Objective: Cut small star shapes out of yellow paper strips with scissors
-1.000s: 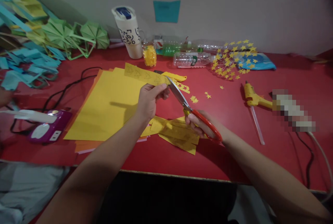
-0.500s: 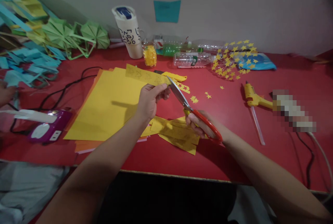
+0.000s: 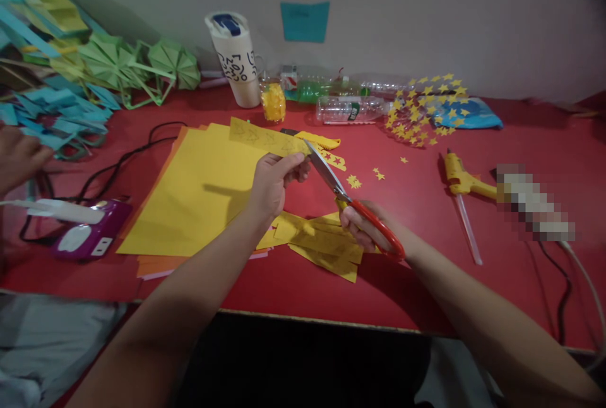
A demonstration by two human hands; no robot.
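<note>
Between thumb and fingers, my left hand (image 3: 277, 184) pinches a yellow paper strip (image 3: 258, 135) with stars drawn on it. My right hand (image 3: 362, 225) is wrapped round the red handles of a pair of scissors (image 3: 334, 180). The blade tips meet the strip's right end, just beside my left fingertips. Cut-out yellow stars (image 3: 353, 182) lie past the blades, near a strip with star-shaped holes (image 3: 334, 159). Below my hands lie more yellow paper strips (image 3: 326, 244), and a stack of yellow sheets (image 3: 184, 199) is under my left wrist.
A yellow cutter (image 3: 319, 139) lies behind the blades. At the back stand a tumbler (image 3: 235, 60), plastic bottles (image 3: 353, 109) and a star-covered clear piece (image 3: 426, 111). To the right is a glue gun (image 3: 459, 177); leftward, a purple power socket (image 3: 92, 231) and another person's hand (image 3: 19, 158).
The other person's hand at the left edge has come further into view. My hands, the scissors and the paper strip look almost unmoved.
</note>
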